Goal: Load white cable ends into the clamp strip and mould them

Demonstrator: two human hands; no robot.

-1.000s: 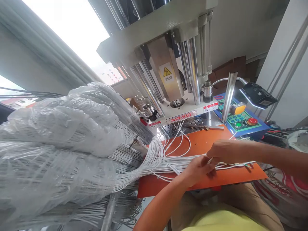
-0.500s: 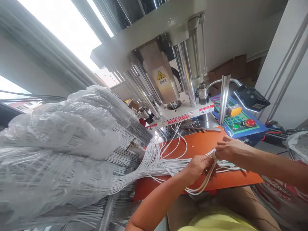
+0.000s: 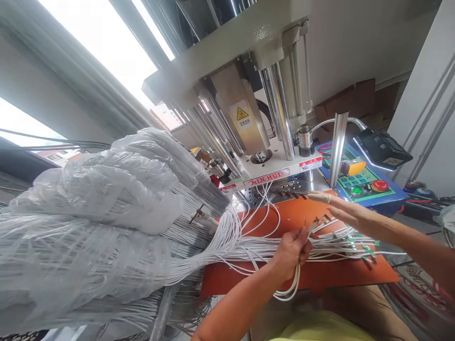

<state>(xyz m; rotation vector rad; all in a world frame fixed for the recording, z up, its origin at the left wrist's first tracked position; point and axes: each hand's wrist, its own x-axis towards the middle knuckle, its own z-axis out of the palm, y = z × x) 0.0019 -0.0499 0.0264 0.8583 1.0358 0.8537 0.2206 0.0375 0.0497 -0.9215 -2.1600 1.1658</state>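
My left hand (image 3: 292, 248) is closed round a few white cables (image 3: 294, 286), whose ends poke up past the fingers and whose loop hangs below the fist. Fingers stretched forward, my right hand (image 3: 339, 206) reaches over the orange mat (image 3: 249, 279) towards thin metal tools (image 3: 289, 190) at the foot of the machine. Its fingertips are near the tools; whether they touch is unclear. A thick bundle of white cables (image 3: 245, 246) crosses the mat under my hands, with green and metal ends (image 3: 366, 248) at the right.
The press machine (image 3: 263, 175) rises behind the mat. A blue control box (image 3: 369, 184) and a black lamp (image 3: 384, 147) stand right of it, beside an upright metal profile (image 3: 338, 151). Plastic-wrapped cable bundles (image 3: 103, 189) fill the left side.
My right hand has left the cables beside my left hand and moved up towards the tools, its fingers now stretched out. My left hand still grips cables. The view has shifted slightly.
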